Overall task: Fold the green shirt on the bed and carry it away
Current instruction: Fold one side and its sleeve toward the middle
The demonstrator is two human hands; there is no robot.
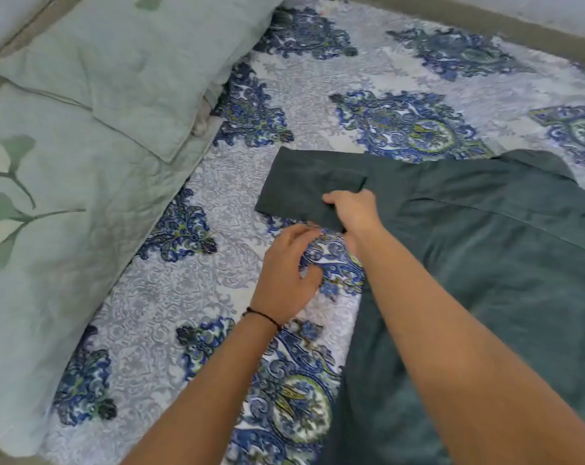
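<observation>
A bed (pixel 318 78) under a blue-patterned sheet fills the view, with a pale green quilt (pixel 49 229) and a matching pillow (pixel 123 68) along its left side. The green shirt (pixel 502 263) lies spread on the right part of the bed, its sleeve (pixel 304 186) stretched out flat to the left. The right hand (pixel 353 209) grips the sleeve's near edge, fingers curled over the cloth. The left hand (pixel 289 263) is relaxed and holds nothing, its fingertips just beside that edge. A thin dark cord bracelet (pixel 262 317) circles the left wrist.

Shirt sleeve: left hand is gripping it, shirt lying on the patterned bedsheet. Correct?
No: the right hand grips the sleeve; the left hand is open beside it, holding nothing. Head view shows it. The shirt does lie on the patterned bedsheet.
</observation>
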